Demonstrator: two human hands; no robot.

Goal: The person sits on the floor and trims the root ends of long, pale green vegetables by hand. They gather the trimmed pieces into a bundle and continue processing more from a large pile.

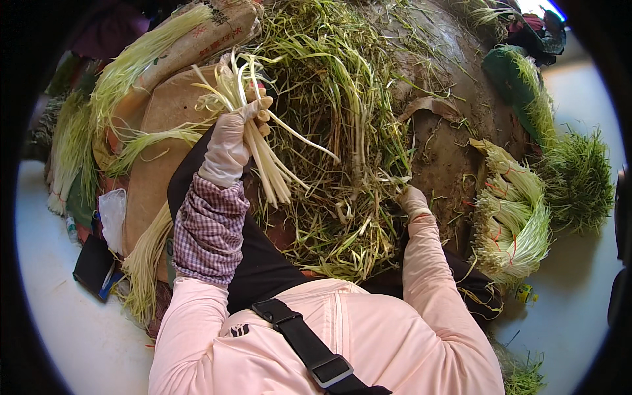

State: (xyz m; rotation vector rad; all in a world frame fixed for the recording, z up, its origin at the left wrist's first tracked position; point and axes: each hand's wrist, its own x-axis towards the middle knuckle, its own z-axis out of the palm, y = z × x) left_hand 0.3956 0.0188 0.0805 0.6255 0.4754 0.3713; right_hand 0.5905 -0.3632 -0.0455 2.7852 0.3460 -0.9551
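Note:
My left hand [242,131], in a thin pale glove, is raised over my lap and grips a loose bunch of pale-stemmed chives [266,165]. The white stalks hang below my fist, and one strays out to the right. My right hand [414,201], also gloved, is low at the right edge of a large heap of chive leaves and trimmings [340,98]. Its fingertips meet pale shreds there; whether they hold any is hidden. Longer green chives [353,103] with brownish lower stems lie on top of the heap.
Bundles of chives with red ties [511,217] are stacked at right, beside darker green chives [580,177]. At left, loose yellow-green chives [148,54] lie over a printed sack [217,39] near a brown board [168,103]. A clear plastic bag [112,217] and a black case [94,266] are nearby.

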